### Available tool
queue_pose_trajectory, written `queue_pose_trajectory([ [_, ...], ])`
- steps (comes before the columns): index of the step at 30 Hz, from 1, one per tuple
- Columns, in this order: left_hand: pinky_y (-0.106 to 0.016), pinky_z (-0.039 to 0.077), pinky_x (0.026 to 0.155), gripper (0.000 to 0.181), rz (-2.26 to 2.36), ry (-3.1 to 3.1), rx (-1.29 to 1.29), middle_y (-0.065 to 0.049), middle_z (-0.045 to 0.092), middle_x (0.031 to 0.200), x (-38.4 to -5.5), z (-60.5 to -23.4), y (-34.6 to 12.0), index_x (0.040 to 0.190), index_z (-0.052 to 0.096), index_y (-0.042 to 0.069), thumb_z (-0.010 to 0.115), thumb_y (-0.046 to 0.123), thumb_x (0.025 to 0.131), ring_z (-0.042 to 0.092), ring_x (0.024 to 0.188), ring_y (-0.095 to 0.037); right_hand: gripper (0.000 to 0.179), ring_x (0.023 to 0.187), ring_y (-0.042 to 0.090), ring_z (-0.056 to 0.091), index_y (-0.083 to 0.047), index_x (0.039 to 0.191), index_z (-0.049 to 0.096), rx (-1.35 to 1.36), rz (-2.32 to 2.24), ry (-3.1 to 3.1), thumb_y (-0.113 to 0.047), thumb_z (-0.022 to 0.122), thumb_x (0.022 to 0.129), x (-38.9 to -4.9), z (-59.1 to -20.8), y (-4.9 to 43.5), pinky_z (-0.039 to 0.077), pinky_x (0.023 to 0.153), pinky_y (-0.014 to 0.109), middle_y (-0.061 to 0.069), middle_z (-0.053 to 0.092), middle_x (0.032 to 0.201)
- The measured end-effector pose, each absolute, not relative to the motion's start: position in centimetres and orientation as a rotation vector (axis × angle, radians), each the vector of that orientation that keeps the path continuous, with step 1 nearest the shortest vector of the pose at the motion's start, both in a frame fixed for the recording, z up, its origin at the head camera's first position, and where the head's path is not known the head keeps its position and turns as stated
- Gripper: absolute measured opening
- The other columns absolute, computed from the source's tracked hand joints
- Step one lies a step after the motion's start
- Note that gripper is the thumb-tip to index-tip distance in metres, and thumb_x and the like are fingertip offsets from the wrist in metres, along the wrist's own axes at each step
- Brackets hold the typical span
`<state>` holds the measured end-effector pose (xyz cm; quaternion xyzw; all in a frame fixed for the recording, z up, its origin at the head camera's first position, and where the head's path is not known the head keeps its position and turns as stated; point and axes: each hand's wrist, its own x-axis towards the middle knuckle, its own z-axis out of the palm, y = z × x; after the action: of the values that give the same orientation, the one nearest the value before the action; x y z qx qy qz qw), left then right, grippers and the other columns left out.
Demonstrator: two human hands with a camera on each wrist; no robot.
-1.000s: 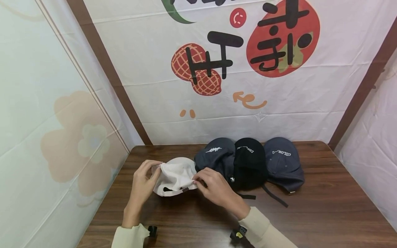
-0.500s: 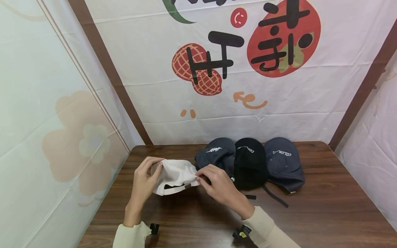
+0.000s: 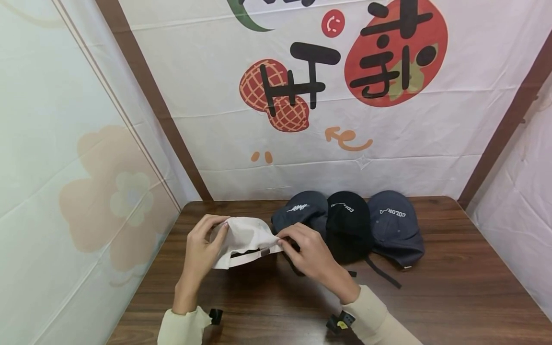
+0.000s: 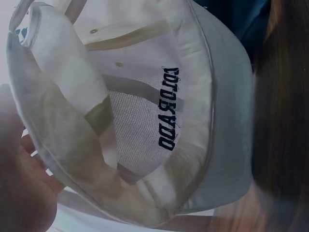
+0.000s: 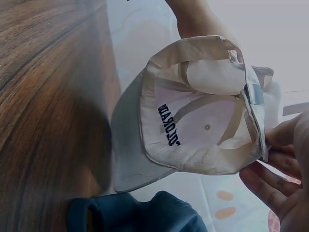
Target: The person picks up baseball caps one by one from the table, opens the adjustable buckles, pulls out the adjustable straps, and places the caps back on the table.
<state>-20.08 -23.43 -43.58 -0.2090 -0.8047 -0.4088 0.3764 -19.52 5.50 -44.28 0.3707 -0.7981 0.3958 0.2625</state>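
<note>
A white baseball cap (image 3: 250,237) is held between both hands above the table, its adjustable back strap toward me. My left hand (image 3: 201,244) grips the crown's left side, fingers over the top and thumb on the near face. At the back right edge, beside the strap, my right hand (image 3: 308,251) pinches the fabric between thumb and fingers. The left wrist view looks into the hollow of the cap (image 4: 140,111), where stitched letters show reversed. In the right wrist view the brim (image 5: 128,145) points down, close to the table.
Right of the white cap, a dark blue cap (image 3: 308,208), a black cap (image 3: 347,230) and a grey-blue cap (image 3: 394,225) overlap in a row along the back of the wooden table (image 3: 453,282). A loose black strap (image 3: 384,273) trails forward. Printed cloth (image 3: 224,143) hangs behind.
The white cap has risen slightly and tilted, its right side shifting up and rightward with my right hand. My left hand has lifted a little. The other caps have stayed put.
</note>
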Motion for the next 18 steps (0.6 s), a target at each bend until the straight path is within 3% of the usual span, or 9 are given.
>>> queue_pose_trajectory([
  [4,-0.015,0.051,0.082,0.023,-1.051,-2.067,-0.542,-0.008,0.075,0.102,-19.9,-43.0,-23.2,0.111,0.079,0.005,0.075,-0.009,0.093,0.065,0.096,-0.003,0.004,0.087,0.006,0.062,-0.015,0.104,0.077,0.997,1.086,-2.129,-0.016,0.074,0.102,-19.5,-44.0,5.8,0.054,0.070,0.024,-0.005,0.074,0.098],
  [18,-0.015,0.049,0.080,0.023,-1.062,-2.042,-0.594,-0.011,0.076,0.098,-19.7,-41.8,-21.8,0.110,0.079,0.003,0.077,-0.010,0.091,0.062,0.086,-0.008,0.005,0.085,0.009,0.066,-0.013,0.103,0.077,0.992,1.119,-2.017,-0.015,0.072,0.103,-19.4,-42.6,7.2,0.056,0.065,0.030,-0.003,0.075,0.097],
])
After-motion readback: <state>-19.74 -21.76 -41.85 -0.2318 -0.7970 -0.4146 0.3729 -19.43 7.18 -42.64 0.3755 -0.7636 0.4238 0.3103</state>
